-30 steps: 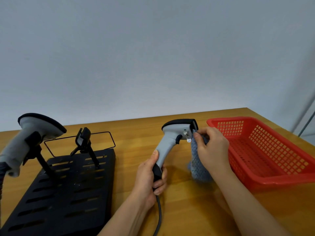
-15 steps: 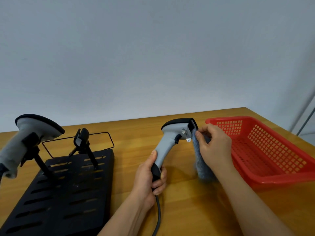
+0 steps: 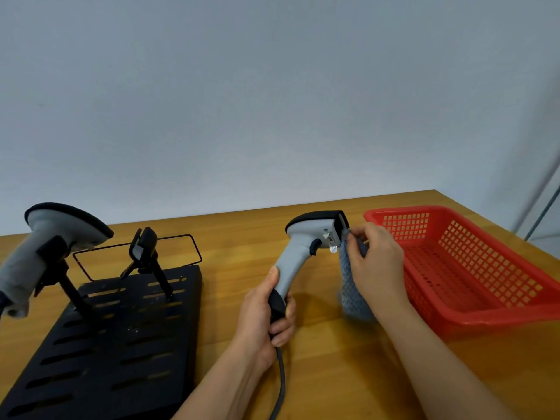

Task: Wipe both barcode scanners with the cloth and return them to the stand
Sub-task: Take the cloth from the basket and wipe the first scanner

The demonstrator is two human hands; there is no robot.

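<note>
We list, left to right. Item one: a grey barcode scanner (image 3: 45, 253) seated in the left cradle of the black slotted stand (image 3: 115, 338), far left of our fingers. Item two: the stand's right cradle (image 3: 145, 253), holding nothing. Item three: our left hand (image 3: 263, 316), fingers wrapped tight around the dark grip of a second grey scanner (image 3: 306, 250), its cable (image 3: 280, 386) trailing below the fist. Item four: a blue-grey cloth (image 3: 351, 286), pinched between the fingers (image 3: 354, 256) of our right hand (image 3: 375, 268) and pressed to that scanner's front face, the rest hanging toward the wooden counter (image 3: 242, 237). Item five: a red perforated basket (image 3: 485, 268), just right of the right-hand fingers, showing no contents.
</note>
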